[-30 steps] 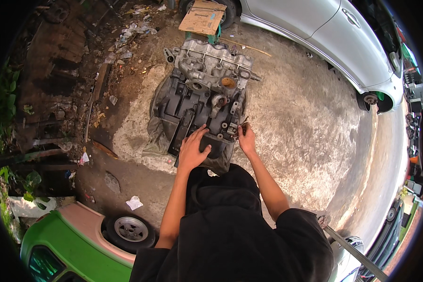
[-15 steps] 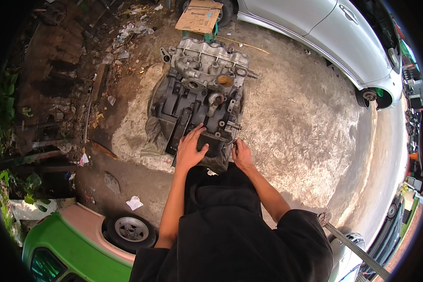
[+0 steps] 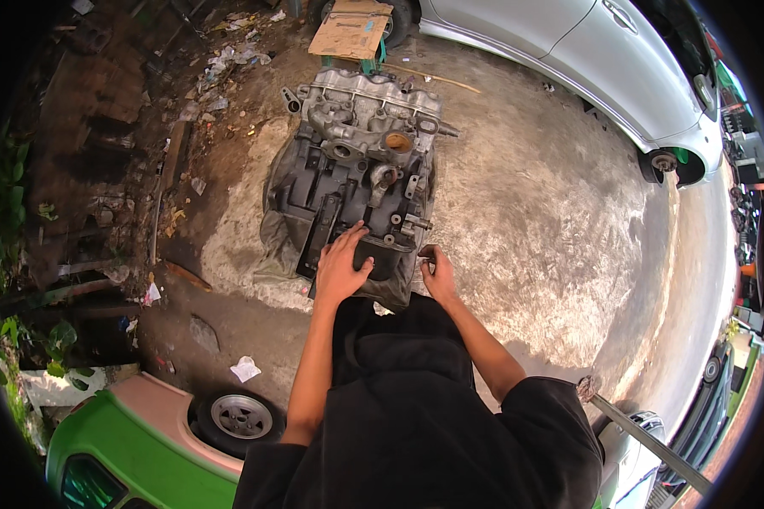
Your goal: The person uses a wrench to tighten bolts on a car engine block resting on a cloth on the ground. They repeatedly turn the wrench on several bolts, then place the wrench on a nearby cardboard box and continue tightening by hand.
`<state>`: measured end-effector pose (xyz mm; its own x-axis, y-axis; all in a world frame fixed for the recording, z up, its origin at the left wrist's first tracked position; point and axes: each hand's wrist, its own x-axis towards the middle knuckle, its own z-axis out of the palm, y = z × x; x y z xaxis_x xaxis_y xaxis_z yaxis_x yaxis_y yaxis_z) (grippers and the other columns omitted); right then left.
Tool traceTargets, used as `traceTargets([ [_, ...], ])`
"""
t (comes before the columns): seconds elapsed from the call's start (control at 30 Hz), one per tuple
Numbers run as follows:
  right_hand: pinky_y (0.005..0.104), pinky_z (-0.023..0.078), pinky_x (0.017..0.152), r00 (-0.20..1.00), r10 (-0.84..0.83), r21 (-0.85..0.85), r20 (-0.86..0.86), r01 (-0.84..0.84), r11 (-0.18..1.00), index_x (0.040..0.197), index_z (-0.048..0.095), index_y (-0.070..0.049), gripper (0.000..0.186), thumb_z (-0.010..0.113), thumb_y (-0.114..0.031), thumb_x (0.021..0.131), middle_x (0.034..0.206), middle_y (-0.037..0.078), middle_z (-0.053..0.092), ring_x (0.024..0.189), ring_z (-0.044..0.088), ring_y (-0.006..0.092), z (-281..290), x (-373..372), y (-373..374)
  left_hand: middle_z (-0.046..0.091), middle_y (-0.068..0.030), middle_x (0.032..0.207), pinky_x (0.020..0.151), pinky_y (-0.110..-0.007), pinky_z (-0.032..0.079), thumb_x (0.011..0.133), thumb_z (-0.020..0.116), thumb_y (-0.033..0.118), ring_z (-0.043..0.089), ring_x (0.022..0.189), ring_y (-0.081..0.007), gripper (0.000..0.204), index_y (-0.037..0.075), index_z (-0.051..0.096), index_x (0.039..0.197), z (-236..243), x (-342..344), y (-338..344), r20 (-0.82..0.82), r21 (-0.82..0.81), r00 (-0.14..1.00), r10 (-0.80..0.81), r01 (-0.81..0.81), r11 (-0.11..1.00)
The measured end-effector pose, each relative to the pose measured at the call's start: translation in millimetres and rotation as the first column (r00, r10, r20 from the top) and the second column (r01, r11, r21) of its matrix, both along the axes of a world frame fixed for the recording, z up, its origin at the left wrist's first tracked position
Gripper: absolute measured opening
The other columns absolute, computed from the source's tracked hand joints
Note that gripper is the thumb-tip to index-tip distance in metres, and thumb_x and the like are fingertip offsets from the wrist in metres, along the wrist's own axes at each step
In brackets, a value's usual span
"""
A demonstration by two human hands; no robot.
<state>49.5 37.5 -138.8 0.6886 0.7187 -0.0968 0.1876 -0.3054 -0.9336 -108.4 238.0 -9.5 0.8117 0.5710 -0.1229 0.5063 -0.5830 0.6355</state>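
Now the bare right hand [image 3: 438, 276] has slid down from the small silver metal fitting [image 3: 416, 222], leaving it uncovered; its fingers are curled, and I can't tell whether they pinch anything. The bare left hand [image 3: 341, 268] lies spread on the engine's near end. I count two hands, one grey-and-black metal engine [image 3: 361, 174] on one dull grey cloth [image 3: 277, 241], and one flat tan board [image 3: 351, 29] beyond.
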Motion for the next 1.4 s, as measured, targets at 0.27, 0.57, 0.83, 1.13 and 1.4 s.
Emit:
traceTargets([
  [0.27, 0.0356, 0.056, 0.081, 0.977, -0.191, 0.037, 0.096, 0.188, 0.981, 0.112, 0.058, 0.002, 0.023, 0.053, 0.010, 0.091, 0.095, 0.014, 0.068, 0.088, 0.070, 0.0242, 49, 7, -24, 0.051, 0.0001, 0.156, 0.113, -0.056, 0.037, 0.085, 0.072, 0.020, 0.050, 0.141, -0.0286, 0.061, 0.018, 0.054, 0.144, -1, 0, 1, 0.006, -0.023, 1.000, -0.013, 0.013, 1.000],
  [0.57, 0.0356, 0.055, 0.078, 0.951, -0.301, 0.046, 0.070, 0.299, 0.953, 0.111, 0.061, 0.002, 0.021, 0.055, 0.007, 0.091, 0.093, 0.014, 0.070, 0.083, 0.071, 0.0239, 106, -34, -45, 0.055, -0.0070, 0.152, 0.115, -0.050, 0.036, 0.084, 0.067, 0.010, 0.048, 0.143, -0.0299, 0.058, 0.010, 0.056, 0.141, 5, -10, -12, 0.279, 0.066, 0.950, -0.138, 0.124, 0.990],
  [0.83, 0.0360, 0.056, 0.078, 0.967, -0.246, 0.086, 0.059, 0.241, 0.967, 0.112, 0.062, 0.001, 0.022, 0.055, 0.007, 0.092, 0.093, 0.013, 0.070, 0.083, 0.071, 0.0238, 128, -26, -63, 0.054, -0.0086, 0.153, 0.117, -0.049, 0.036, 0.082, 0.067, 0.007, 0.046, 0.145, -0.0312, 0.062, 0.010, 0.056, 0.143, 21, -34, -93, 0.348, -0.058, 0.931, -0.111, 0.140, 0.988],
  [1.13, 0.0330, 0.054, 0.075, 1.000, 0.029, 0.061, -0.004, -0.029, 0.998, 0.112, 0.062, 0.000, 0.020, 0.056, 0.005, 0.093, 0.090, 0.011, 0.069, 0.080, 0.069, 0.0196, 109, 35, -102, 0.055, -0.0098, 0.152, 0.117, -0.048, 0.036, 0.080, 0.068, 0.007, 0.049, 0.142, -0.0333, 0.066, 0.009, 0.053, 0.144, -10, -11, -174, 0.302, -0.172, 0.950, 0.084, -0.033, 0.985],
  [1.4, 0.0337, 0.052, 0.072, 0.932, 0.352, -0.013, -0.086, -0.354, 0.935, 0.113, 0.062, -0.004, 0.023, 0.058, 0.003, 0.092, 0.087, 0.011, 0.069, 0.078, 0.068, 0.0223, 54, 156, -202, 0.055, -0.0165, 0.151, 0.117, -0.045, 0.039, 0.082, 0.065, 0.002, 0.049, 0.142, -0.0369, 0.065, 0.002, 0.052, 0.146, -63, 87, -284, 0.325, -0.249, 0.829, 0.455, -0.389, 0.887],
])
